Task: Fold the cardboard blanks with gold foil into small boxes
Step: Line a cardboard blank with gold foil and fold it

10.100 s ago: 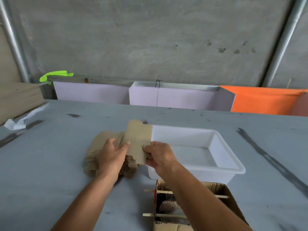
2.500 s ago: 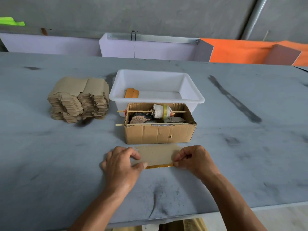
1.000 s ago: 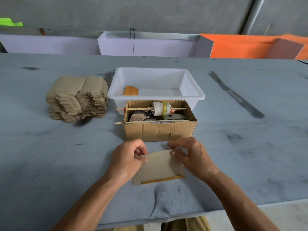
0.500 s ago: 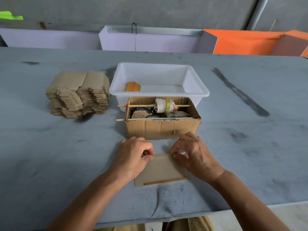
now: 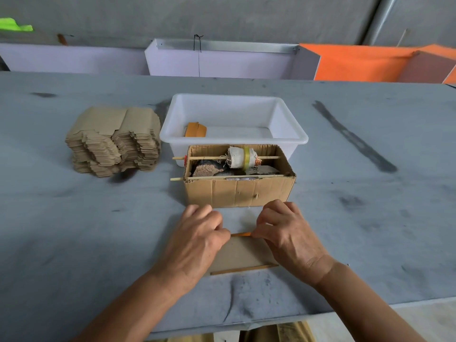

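blank (image 5: pixel 240 253): side edges hidden under both hands | white tub (image 5: pixel 291 138): near wall behind carton (image 5: pixel 237 192) | forearms: cut off at bottom edge

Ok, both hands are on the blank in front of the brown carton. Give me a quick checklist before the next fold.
1. Flat brown cardboard blank lies on the grey table: ok.
2. Left hand and right hand both pinch its far edge, where a gold foil strip shows: ok.
3. Near edge with the second foil strip is free and unbent: ok.
4. Room ahead: the open brown carton stands close behind the fingers: not ok, tight.
5. White plastic tub has space for the finished box; one orange-brown piece inside: ok.
6. Crease lines under the hands: cannot tell.
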### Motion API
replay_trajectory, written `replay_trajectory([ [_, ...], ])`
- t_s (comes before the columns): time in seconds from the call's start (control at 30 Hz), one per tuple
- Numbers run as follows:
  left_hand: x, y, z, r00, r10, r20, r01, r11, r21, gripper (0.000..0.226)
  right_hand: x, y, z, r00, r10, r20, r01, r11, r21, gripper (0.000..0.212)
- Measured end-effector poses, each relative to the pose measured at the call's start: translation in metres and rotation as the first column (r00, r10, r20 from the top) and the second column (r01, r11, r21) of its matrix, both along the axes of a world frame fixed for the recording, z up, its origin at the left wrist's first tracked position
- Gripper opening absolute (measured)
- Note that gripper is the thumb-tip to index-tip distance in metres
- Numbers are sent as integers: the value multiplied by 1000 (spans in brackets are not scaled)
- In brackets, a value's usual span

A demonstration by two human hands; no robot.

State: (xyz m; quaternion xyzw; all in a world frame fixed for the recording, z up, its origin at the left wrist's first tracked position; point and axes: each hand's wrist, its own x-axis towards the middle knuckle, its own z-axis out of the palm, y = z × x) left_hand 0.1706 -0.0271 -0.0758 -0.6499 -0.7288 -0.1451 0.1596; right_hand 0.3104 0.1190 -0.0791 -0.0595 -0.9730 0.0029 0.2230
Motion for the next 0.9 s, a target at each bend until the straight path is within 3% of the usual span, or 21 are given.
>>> replay_trajectory([
  [0.23,3,-3,2,998,14,-57,-18,997,-69,22,1,1,-3,1000,-15,-10,15,1000,0,26],
  [0.53,9,-8,5,993,25,-115,-34,997,-76,15,7,-4,-7,997,-73,-41,75,995,60,19],
  [0.73,22,-5,4,992,105,-66,-109,992,-66,22,6,-22,-9,983,-175,-51,179,980,91,26],
  [0.8,23,-3,3,992,121,-33,-123,991,-54,24,5,-25,-8,982,-184,-31,186,978,96,16],
  [0.9,19,-7,-2,992,121,17,-121,993,11,15,7,-26,-8,979,-205,-6,205,977,52,23],
])
